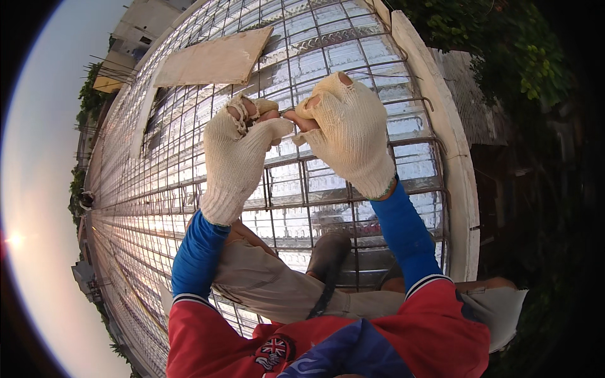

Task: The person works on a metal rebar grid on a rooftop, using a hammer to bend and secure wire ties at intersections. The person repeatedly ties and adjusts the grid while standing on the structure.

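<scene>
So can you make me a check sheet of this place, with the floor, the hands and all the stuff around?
Surface: rebar grid over shiny silver sheeting, edged by a pale concrete border.
Job's things: fingertips of both hands pinch together at one spot; what they pinch is too small to tell.
Clutter: flat plywood board lying on the grid further off.
Grippers: left hand and right hand, both in worn cream knit gloves with holes, held above the grid.
Cables: nothing seen.
Surroundings: green trees at the right, buildings beyond, low sun at the left.
</scene>
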`<state>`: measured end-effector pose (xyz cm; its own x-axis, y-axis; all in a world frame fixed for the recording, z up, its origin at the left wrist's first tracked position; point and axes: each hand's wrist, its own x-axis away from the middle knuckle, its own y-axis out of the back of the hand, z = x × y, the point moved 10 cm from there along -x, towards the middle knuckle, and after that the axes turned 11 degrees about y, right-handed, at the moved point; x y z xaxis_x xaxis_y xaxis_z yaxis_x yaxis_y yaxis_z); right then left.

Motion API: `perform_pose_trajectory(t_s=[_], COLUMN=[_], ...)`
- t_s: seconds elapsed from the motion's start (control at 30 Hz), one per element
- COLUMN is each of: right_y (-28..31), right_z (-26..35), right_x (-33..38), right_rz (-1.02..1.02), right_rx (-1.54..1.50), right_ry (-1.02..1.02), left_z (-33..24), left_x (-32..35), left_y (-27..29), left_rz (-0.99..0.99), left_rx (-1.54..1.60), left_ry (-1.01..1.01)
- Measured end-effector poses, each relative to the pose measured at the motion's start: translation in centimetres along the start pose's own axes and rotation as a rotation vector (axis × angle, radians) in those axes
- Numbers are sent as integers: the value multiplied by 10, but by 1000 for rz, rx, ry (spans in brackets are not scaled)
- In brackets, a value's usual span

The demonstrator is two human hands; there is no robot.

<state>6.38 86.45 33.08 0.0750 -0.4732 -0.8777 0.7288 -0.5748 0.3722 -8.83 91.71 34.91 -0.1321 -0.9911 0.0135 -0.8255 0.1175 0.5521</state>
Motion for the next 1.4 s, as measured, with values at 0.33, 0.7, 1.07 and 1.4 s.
perform_pose_trajectory(t_s=[0.33, 0.7, 1.07, 1.4], right_y=[-15, -76, -85, -170], right_z=[50, -46, -122, -171], right_x=[12, 49, 78, 157], right_rz=[222, 0, 116, 642], right_rx=[-19, -262, -106, -125], right_ry=[-228, -516, -517, -816], left_z=[-6, -16, 22, 22], left_x=[-5, -2, -46, -46], left_y=[9, 13, 18, 13], left_rz=[-220, -153, -3, -151], left_rx=[198, 123, 532, 458], left_ry=[-162, -155, -65, -3])
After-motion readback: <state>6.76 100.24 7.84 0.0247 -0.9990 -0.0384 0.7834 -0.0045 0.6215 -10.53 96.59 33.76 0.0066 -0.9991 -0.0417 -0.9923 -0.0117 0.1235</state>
